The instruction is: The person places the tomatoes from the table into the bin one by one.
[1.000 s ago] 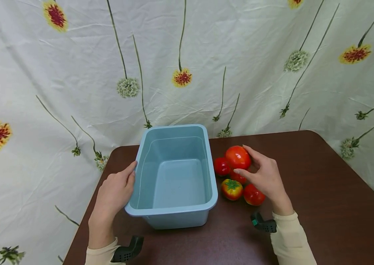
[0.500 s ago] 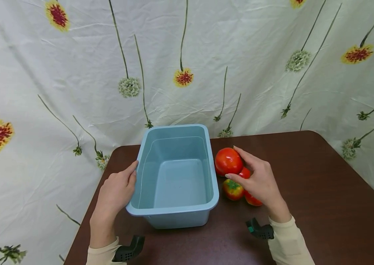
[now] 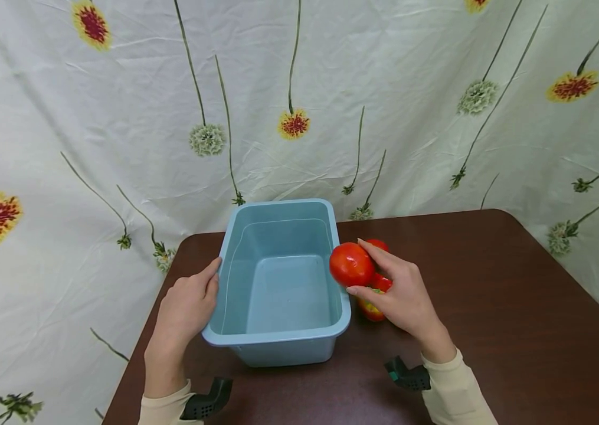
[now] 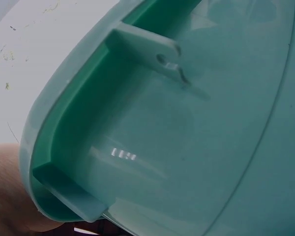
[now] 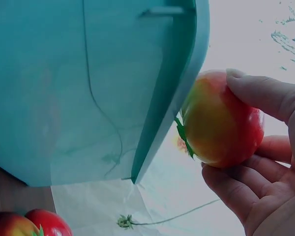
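A light blue plastic basin [image 3: 285, 295] stands on the table in the head view, its inside bare. My left hand [image 3: 185, 307] grips its left rim; in the left wrist view the basin's outer wall [image 4: 187, 137] hides most of that hand. Between thumb and fingers, my right hand [image 3: 402, 295] holds a large tomato [image 3: 351, 264] at the basin's right rim. From the right wrist, this tomato [image 5: 221, 123] looks red and yellow-green with a green leafy top, raised beside the rim. Partly hidden behind my right hand lie a yellow-red tomato [image 3: 372, 311] and red ones [image 3: 381, 283].
The dark brown table [image 3: 490, 295] extends to the right of the tomatoes. A white cloth [image 3: 411, 88] printed with flowers hangs behind the table. Lower left in the right wrist view, more tomatoes [image 5: 49, 223] sit below the basin's side.
My right hand has carried the large tomato left, from above the other tomatoes to the basin's right rim. My left hand has stayed on the left rim.
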### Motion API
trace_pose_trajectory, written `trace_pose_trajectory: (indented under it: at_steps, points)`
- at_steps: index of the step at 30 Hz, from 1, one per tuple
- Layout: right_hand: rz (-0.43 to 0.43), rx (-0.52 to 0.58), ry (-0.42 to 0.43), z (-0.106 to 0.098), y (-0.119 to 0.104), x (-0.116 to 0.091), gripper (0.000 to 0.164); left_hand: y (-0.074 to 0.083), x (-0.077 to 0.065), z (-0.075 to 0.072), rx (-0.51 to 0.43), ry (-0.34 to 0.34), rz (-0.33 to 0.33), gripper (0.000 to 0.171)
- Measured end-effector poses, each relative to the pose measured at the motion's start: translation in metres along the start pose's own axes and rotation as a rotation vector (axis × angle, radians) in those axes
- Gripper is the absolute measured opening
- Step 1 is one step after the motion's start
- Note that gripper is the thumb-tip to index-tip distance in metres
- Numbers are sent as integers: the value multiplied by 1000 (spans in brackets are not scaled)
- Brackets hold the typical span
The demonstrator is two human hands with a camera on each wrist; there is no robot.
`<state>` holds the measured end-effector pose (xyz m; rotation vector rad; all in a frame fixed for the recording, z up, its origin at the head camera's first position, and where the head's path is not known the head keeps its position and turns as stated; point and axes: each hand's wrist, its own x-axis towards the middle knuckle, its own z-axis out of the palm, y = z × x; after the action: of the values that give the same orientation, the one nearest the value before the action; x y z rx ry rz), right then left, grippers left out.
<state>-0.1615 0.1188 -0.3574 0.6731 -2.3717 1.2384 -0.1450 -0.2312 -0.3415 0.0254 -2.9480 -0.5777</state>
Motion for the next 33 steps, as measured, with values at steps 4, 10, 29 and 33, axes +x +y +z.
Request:
trace_pose_trajectory:
  at_steps: [4, 10, 29, 33]
  points:
    - [-31, 0, 0, 4, -5, -1, 73, 0, 1, 1, 2, 3, -1, 48]
    - [-125, 34, -3, 16, -12, -2, 74, -1, 1, 2, 8, 6, -1, 48]
    - [-166, 66, -94, 27, -17, -3, 75, 0, 1, 0, 3, 20, 23, 46]
    - [-179, 79, -79, 25, -13, -3, 74, 0, 0, 0, 1, 21, 25, 46]
